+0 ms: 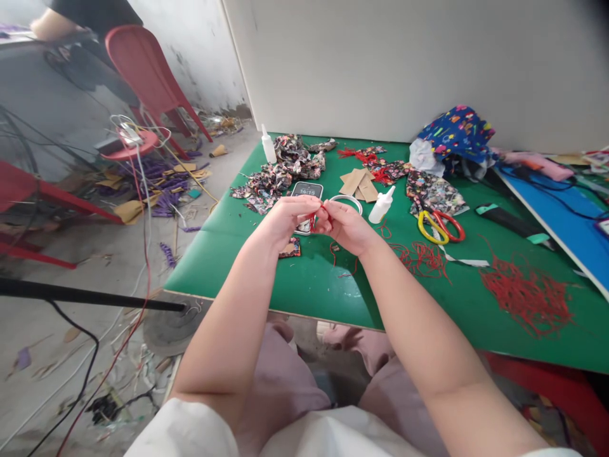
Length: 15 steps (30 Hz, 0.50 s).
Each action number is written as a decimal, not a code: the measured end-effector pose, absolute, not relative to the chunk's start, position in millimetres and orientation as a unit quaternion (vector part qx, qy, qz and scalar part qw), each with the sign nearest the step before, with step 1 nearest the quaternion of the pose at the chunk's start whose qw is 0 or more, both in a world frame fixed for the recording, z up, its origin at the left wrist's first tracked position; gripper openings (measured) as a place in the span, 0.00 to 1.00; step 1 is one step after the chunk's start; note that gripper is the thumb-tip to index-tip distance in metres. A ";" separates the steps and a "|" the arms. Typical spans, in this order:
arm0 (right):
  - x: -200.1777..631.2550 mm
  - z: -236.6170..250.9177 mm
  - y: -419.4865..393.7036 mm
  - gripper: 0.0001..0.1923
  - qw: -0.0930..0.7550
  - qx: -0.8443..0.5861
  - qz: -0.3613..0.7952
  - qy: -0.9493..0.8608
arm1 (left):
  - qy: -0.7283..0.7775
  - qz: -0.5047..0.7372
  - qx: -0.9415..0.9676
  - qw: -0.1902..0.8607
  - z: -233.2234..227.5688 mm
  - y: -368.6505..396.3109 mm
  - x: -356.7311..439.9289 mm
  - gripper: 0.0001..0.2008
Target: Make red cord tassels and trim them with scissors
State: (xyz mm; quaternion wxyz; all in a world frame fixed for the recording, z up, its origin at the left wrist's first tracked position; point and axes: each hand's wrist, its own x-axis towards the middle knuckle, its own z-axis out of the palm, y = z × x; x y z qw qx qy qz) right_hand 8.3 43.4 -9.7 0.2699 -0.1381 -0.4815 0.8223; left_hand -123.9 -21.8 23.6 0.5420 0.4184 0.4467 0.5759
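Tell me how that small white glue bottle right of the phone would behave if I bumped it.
The glue bottle already leans, narrow and tall, so it would probably tip easily. It looks like light plastic, likely to roll across the smooth green table.

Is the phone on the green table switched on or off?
On. The phone lies face up behind the hands, and its screen shows lit digits.

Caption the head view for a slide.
Both hands, left hand and right hand, pinch red cord above a green table.

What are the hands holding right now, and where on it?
Both hands, left hand and right hand, pinch a thin red cord between their fingertips; which part of the cord cannot be told.
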 end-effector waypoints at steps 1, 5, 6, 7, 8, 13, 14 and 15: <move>8.5 -9.0 43.3 0.16 0.271 -0.139 0.822 -0.481 | 0.438 0.575 0.425 0.544 24.3 -22.3 -123.4 0.06; 10.1 -6.6 42.8 0.15 0.282 -0.130 0.825 -0.472 | 0.405 0.569 0.455 0.553 27.5 -24.2 -119.7 0.09; 10.4 -6.1 42.7 0.16 0.283 -0.129 0.825 -0.472 | 0.404 0.567 0.456 0.555 28.1 -24.4 -118.5 0.10; 10.4 -5.7 42.4 0.16 0.283 -0.128 0.824 -0.474 | 0.406 0.565 0.453 0.558 28.5 -24.5 -117.3 0.11; 10.3 -5.4 42.2 0.16 0.284 -0.127 0.822 -0.477 | 0.409 0.564 0.446 0.562 28.7 -24.5 -116.2 0.11; 8.0 -5.4 40.6 0.15 0.282 -0.128 0.827 -0.470 | 0.416 0.588 0.406 0.562 25.5 -23.1 -112.4 0.12; 7.5 -5.8 40.3 0.14 0.278 -0.128 0.832 -0.462 | 0.414 0.594 0.400 0.561 24.5 -22.6 -112.3 0.12; 7.0 -6.5 40.0 0.14 0.274 -0.127 0.838 -0.454 | 0.412 0.602 0.395 0.559 23.6 -22.0 -112.6 0.12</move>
